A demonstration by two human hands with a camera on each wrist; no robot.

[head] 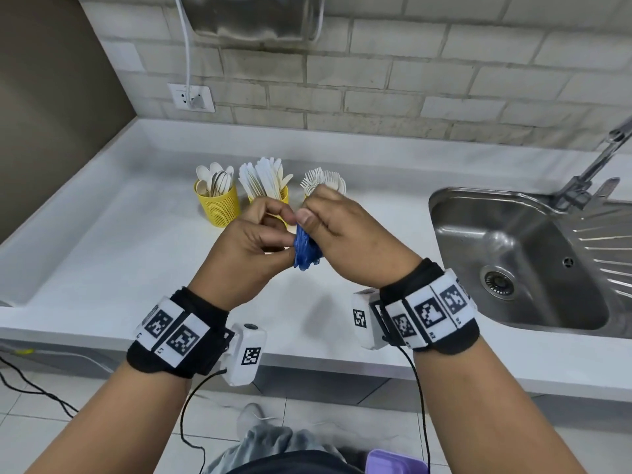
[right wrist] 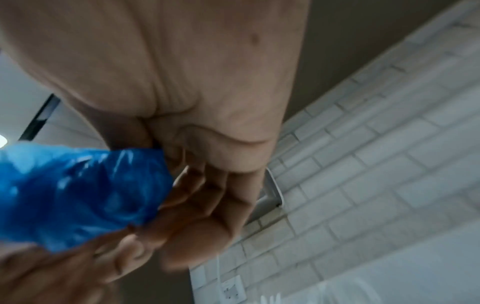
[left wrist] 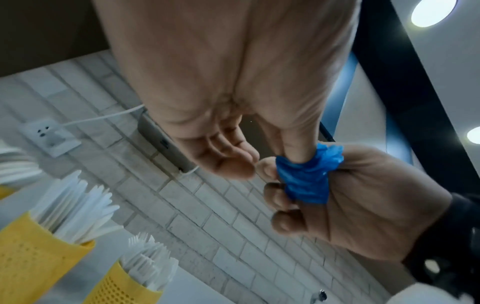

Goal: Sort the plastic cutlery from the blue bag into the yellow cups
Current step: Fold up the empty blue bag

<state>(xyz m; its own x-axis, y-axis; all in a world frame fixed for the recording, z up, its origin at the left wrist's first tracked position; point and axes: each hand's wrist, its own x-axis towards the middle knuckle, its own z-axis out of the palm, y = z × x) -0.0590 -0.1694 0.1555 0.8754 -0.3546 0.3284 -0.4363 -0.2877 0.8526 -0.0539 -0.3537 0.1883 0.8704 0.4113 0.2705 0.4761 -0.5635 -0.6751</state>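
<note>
Both hands meet above the white counter (head: 136, 268) with the crumpled blue bag (head: 305, 250) between them. My left hand (head: 282, 234) pinches the bag with its thumb, and my right hand (head: 309, 222) grips its upper part in curled fingers. The left wrist view shows the left thumb (left wrist: 298, 148) pressed into the blue bag (left wrist: 309, 176) and the right hand (left wrist: 350, 205) fisted round it. Behind the hands stand three yellow cups: spoons (head: 218, 205), knives (head: 268, 196), and forks (head: 325, 181), whose cup body my right hand hides. No cutlery shows in the bag (right wrist: 78, 195).
A steel sink (head: 461, 213) with a faucet (head: 595, 162) lies to the right. A wall socket (head: 191, 97) with a white cable sits on the brick wall behind the cups. A purple object (head: 396, 461) shows at the bottom edge.
</note>
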